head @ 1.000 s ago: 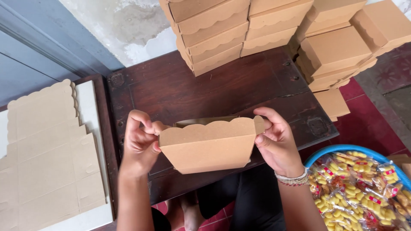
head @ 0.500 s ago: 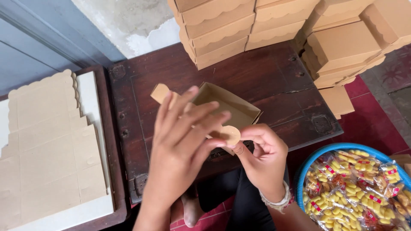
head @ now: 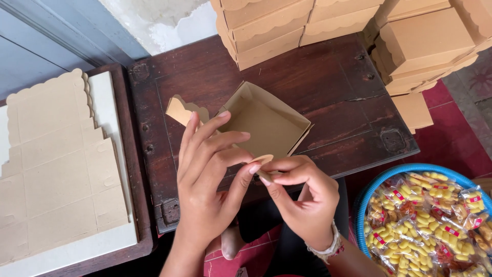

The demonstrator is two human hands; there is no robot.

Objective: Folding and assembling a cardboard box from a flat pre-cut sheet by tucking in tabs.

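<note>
Setting: dark wooden table (head: 328, 82) against a pale, patchy wall, red floor showing at the right.
Box: brown cardboard box (head: 264, 123), half folded and open at the top, tilted over the middle of the table, one scalloped flap (head: 182, 109) sticking out to its left.
Left hand: left hand (head: 207, 179) is up in front of the box, fingers (head: 205, 128) long and loosely spread across its near wall, thumb tip meeting a small rounded tab (head: 264, 159) at the box's near edge.
Right hand: right hand (head: 305, 197) sits just beside it, thumb and forefinger pinching that same tab from the other side, other fingers curled in; beaded bracelet (head: 325, 246) at the wrist.
Back of table: stacks of finished boxes (head: 266, 28), lids scalloped, more stacked at the right (head: 425, 43).
Left side: pile of flat unfolded box sheets (head: 51, 164) on a white tray.
Lower right: blue basket (head: 389, 174) full of small packets of yellow snacks (head: 435, 225).
</note>
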